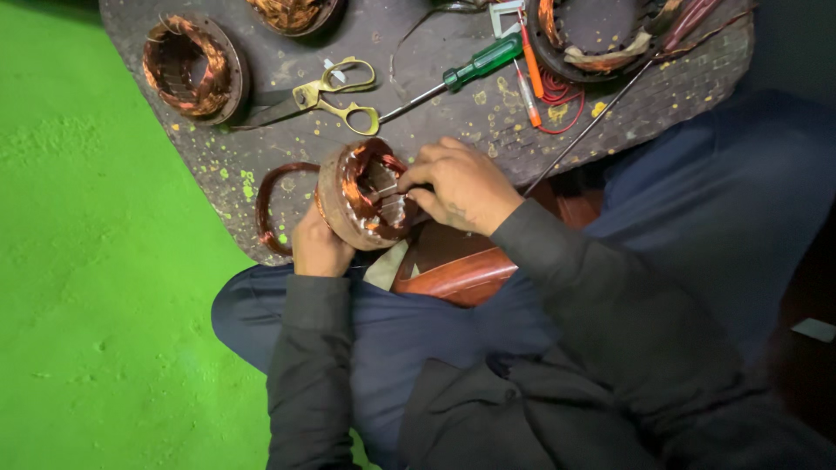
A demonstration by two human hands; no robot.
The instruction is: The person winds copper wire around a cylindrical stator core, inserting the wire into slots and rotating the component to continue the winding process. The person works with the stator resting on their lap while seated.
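Note:
My left hand (318, 246) grips a round motor stator (364, 193) from below, tilted on its side at the near edge of a dark work board (453, 109). The stator has a metal ring and copper windings inside. My right hand (461, 184) rests on its right rim, fingers pinched at the winding inside the bore; what they pinch is too small to tell. A loose coil of copper wire (272, 204) lies just left of the stator. A brown curved object (453, 270) sits on my lap under the hands.
On the board lie brass-handled scissors (335, 96), a green-handled screwdriver (461, 71), an orange pen-like tool (529, 83), red wire (557, 104), a thin rod (592, 126) and other wound stators (192, 65) (601, 35). Green floor (96, 261) spreads to the left.

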